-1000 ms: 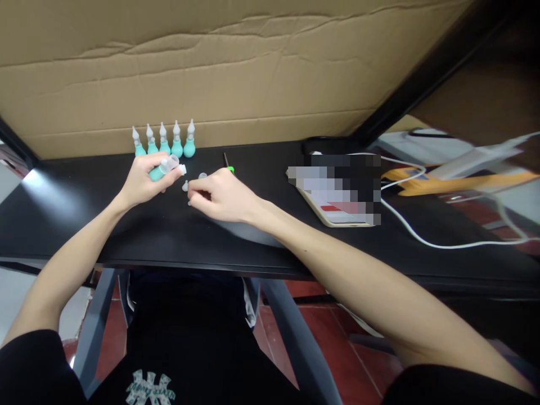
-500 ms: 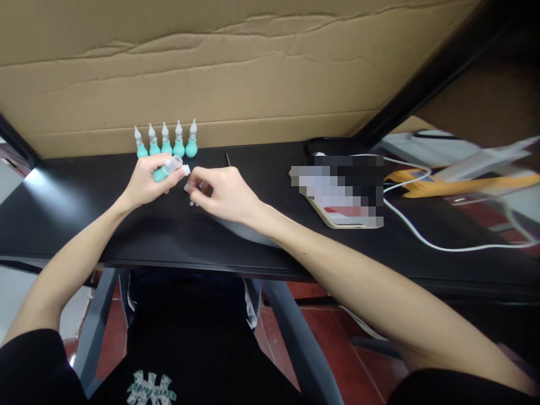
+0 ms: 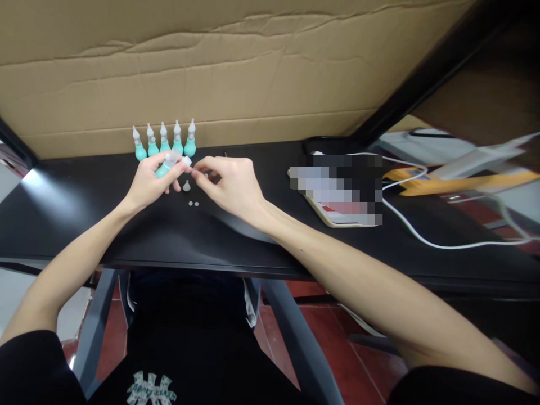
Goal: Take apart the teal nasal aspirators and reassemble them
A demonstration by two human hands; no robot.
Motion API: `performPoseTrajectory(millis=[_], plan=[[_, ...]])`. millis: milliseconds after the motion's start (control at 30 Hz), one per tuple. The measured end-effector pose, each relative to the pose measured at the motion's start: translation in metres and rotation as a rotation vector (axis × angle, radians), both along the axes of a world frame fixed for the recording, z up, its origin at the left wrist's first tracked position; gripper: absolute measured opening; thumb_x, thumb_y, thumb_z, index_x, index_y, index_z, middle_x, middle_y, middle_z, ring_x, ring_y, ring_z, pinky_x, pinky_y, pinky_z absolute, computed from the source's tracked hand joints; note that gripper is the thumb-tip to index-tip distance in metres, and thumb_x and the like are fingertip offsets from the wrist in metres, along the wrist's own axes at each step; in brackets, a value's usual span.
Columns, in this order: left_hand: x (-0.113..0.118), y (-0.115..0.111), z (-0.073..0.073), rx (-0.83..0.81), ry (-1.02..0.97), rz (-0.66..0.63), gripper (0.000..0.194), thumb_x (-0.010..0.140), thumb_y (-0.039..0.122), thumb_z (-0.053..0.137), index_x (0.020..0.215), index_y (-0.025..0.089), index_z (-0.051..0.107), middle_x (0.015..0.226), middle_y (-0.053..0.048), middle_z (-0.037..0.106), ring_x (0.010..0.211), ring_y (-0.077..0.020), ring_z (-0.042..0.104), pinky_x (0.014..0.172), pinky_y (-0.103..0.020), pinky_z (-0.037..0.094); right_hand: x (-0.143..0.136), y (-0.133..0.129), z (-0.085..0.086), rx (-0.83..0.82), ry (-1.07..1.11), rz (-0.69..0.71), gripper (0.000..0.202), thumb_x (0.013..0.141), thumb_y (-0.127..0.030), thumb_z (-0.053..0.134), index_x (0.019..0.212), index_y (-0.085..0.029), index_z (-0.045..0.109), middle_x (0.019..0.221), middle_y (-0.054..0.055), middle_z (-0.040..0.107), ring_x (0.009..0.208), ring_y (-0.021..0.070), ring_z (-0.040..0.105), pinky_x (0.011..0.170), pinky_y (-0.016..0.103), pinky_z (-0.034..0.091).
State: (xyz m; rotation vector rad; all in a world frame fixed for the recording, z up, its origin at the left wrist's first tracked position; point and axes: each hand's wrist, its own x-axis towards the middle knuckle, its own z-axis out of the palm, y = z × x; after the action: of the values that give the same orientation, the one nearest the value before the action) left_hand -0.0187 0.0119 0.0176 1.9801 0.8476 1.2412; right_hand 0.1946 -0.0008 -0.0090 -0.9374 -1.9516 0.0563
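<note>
My left hand (image 3: 143,183) is closed around a teal bulb nasal aspirator (image 3: 162,170) with a clear upper part, tilted to the right. A white end piece (image 3: 186,161) shows beside its thumb. Just right of that piece, my right hand (image 3: 236,183) has thumb and forefinger pinched together; whatever is between them is too small to name. Below the hands, a small translucent tip-shaped piece (image 3: 186,186) stands on the desk, with two small pale discs (image 3: 193,203) nearer me. Behind, several teal aspirators (image 3: 178,147) with white tips stand upright in a row.
Cardboard (image 3: 236,84) walls off the back of the black desk (image 3: 139,236). Toward the right lies a phone (image 3: 333,216), its screen blurred out, with a white cable (image 3: 415,233) beside it. Yellow and clear plastic packaging (image 3: 447,181) lies farther right.
My right hand has moved slightly right and up, its fingertips now close to the white end piece. The translucent piece and both discs have come into fuller view.
</note>
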Motion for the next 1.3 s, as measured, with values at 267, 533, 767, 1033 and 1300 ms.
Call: performPoseTrajectory(millis=[267, 533, 767, 1033, 1300], plan=[[0.003, -0.004, -0.003, 0.021, 0.028, 0.000, 0.047, 0.095, 0.065, 0.084, 0.093, 0.019, 0.074, 0.062, 0.002, 0.068, 0.052, -0.0105, 0.067, 0.045, -0.018, 0.049, 0.001, 0.001, -0.005, 0.055, -0.071, -0.076, 0.023, 0.107, -0.033, 0.062, 0.099, -0.019, 0.078, 0.090, 0.007, 0.077, 0.072, 0.0186, 0.066, 0.071, 0.031, 0.045], [0.000, -0.003, -0.002, 0.013, 0.045, -0.055, 0.050, 0.096, 0.068, 0.082, 0.094, 0.018, 0.073, 0.063, 0.002, 0.069, 0.050, -0.0097, 0.066, 0.046, -0.019, 0.050, 0.000, 0.000, -0.004, 0.145, 0.009, -0.027, 0.007, 0.102, -0.023, 0.068, 0.097, -0.019, 0.070, 0.089, 0.005, 0.074, 0.075, 0.0184, 0.070, 0.068, 0.029, 0.049], [0.002, -0.005, -0.001, -0.039, 0.008, -0.072, 0.053, 0.093, 0.069, 0.084, 0.090, 0.018, 0.070, 0.064, 0.003, 0.068, 0.048, -0.0089, 0.065, 0.045, -0.019, 0.049, 0.002, 0.002, -0.005, 0.200, -0.018, 0.003, 0.013, 0.106, -0.022, 0.064, 0.100, -0.019, 0.075, 0.092, 0.006, 0.073, 0.073, 0.0161, 0.068, 0.063, 0.026, 0.050], [0.004, -0.003, -0.001, -0.129, -0.084, -0.086, 0.052, 0.090, 0.066, 0.087, 0.089, 0.019, 0.066, 0.079, -0.001, 0.074, 0.052, -0.0099, 0.070, 0.043, -0.020, 0.049, 0.002, 0.001, 0.001, 0.097, 0.009, 0.083, 0.024, 0.109, -0.029, 0.062, 0.108, -0.020, 0.085, 0.102, 0.009, 0.080, 0.082, 0.0189, 0.071, 0.071, 0.030, 0.056], [-0.006, 0.014, -0.006, -0.124, -0.089, 0.073, 0.061, 0.086, 0.079, 0.085, 0.094, 0.021, 0.069, 0.099, -0.006, 0.086, 0.051, -0.0091, 0.065, 0.042, -0.026, 0.047, 0.003, -0.001, 0.000, 0.022, -0.211, 0.191, 0.016, 0.105, -0.022, 0.061, 0.103, -0.018, 0.076, 0.093, 0.007, 0.075, 0.077, 0.0176, 0.064, 0.072, 0.030, 0.047]])
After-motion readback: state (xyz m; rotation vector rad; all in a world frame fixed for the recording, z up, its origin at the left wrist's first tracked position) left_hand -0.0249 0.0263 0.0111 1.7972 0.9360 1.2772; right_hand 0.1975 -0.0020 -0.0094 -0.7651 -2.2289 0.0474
